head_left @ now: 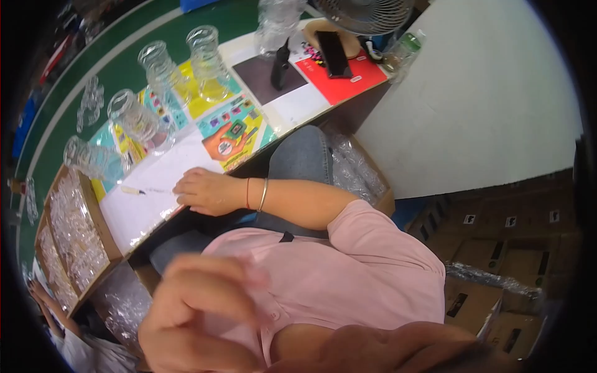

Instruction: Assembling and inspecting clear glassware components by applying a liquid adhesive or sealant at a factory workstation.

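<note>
Work seemingly paused. Right hand [205,191] resting on the surface [292,105], fingers loosely curled, holding nothing, just beside a pen [132,191]. Left hand [199,311] blurred near the camera, grip impossible to tell. Four clear jugs [134,118] standing in a row; box [102,227] of clear pieces probably waiting.

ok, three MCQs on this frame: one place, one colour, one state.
1. Where does the braceleted hand rest?
A. on the white sheet at the table edge
B. on the floor
C. on the person's knee

2. The person's shirt is:
A. blue
B. white
C. pink

3. The pen is:
A. lying free, apart from the hand
B. held in a grip
C. snapped in two

Answers:
1 A, the knuckles lie over the paper's edge.
2 C, pink cloth fills the lower frame.
3 A, bare paper shows between pen and fingers.
</note>
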`<state>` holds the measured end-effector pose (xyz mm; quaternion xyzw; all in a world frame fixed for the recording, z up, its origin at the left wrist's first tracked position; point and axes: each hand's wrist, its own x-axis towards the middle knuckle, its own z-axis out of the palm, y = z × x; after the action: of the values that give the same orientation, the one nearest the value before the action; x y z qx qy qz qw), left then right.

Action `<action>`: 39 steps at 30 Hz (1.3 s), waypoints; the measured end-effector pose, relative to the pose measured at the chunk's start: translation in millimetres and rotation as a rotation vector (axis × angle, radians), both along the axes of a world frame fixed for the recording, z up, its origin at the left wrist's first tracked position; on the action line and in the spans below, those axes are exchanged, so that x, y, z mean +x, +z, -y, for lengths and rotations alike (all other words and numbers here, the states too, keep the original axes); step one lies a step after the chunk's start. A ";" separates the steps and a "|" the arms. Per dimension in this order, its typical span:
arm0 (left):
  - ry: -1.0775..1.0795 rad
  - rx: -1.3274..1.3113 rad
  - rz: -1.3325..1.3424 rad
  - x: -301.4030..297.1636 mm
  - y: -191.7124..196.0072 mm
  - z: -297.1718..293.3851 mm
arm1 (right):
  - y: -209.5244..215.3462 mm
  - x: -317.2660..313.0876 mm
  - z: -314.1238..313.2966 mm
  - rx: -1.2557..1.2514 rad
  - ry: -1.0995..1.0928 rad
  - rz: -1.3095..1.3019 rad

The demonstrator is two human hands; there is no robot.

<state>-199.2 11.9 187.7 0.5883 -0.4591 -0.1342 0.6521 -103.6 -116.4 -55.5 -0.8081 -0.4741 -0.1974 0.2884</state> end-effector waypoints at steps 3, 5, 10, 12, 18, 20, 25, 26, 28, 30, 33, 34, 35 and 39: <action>0.315 0.213 0.209 -0.7 -11.6 -16.1 | -0.9 3.7 -5.9 -0.086 0.000 -0.042; 0.470 0.382 0.115 6.1 -12.7 6.5 | 12.1 -6.3 -10.1 -0.105 0.014 -0.117; 0.702 0.777 0.064 8.1 -35.5 -56.5 | 53.5 -5.0 9.1 0.070 -0.032 -0.019; 0.847 1.001 0.037 7.8 -28.0 -50.9 | 107.9 -10.0 18.2 0.157 -0.061 0.135; 1.087 1.640 0.141 54.0 -26.8 25.5 | 154.0 -43.8 26.5 0.107 -0.543 0.197; 1.225 1.812 0.156 62.6 -28.9 28.2 | 164.3 -37.1 48.1 0.160 -0.507 0.219; 1.496 2.234 0.258 62.9 -24.4 48.2 | 150.7 -49.0 54.8 0.277 -0.493 0.252; 1.541 2.307 0.301 60.0 -30.8 64.0 | 151.7 -55.8 67.1 0.296 -0.508 0.261; 1.643 2.452 0.364 62.8 -32.6 64.8 | 155.2 -59.9 81.0 0.328 -0.518 0.279; 1.561 2.292 0.512 66.2 -37.3 64.9 | 146.0 -52.1 85.2 0.356 -0.525 0.300; 1.319 1.811 0.799 70.0 -46.7 29.5 | 145.9 -72.9 100.8 0.401 -0.507 0.323; 1.225 1.629 0.868 78.7 -50.3 33.1 | 153.5 -84.7 118.9 0.398 -0.511 0.335; 1.133 1.461 0.936 82.6 -52.8 15.9 | 146.4 -67.1 102.5 0.414 -0.511 0.346; 0.729 0.764 1.099 89.2 -54.9 -8.9 | 145.5 -54.5 99.6 0.454 -0.526 0.396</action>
<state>-110.0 20.8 132.7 0.8696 -0.4159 0.2523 0.0839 -158.2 -216.1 90.1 -0.7640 -0.2419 -0.5161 0.3022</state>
